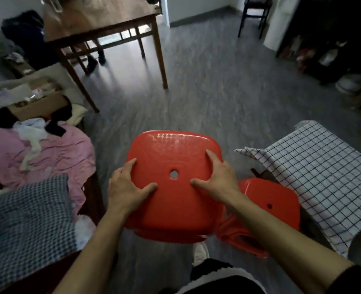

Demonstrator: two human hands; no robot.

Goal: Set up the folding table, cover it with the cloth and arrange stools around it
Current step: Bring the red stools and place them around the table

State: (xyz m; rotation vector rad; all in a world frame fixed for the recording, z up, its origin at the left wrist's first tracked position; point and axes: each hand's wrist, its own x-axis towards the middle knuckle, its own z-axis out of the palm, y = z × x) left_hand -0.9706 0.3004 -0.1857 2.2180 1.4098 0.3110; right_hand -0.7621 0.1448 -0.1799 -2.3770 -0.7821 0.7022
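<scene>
Above the grey floor (207,85), a red stool (173,194) is gripped at its seat edges by the left hand (125,187) and right hand (217,179), just beside a second red stool (270,200) and the cloth-covered counter (315,170).

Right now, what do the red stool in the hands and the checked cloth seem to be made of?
Red stool: likely moulded plastic, glossy, with light glare on the seat and a moulded centre hole. Checked cloth: seemingly woven fabric, matte, draping with a folded corner.
</scene>
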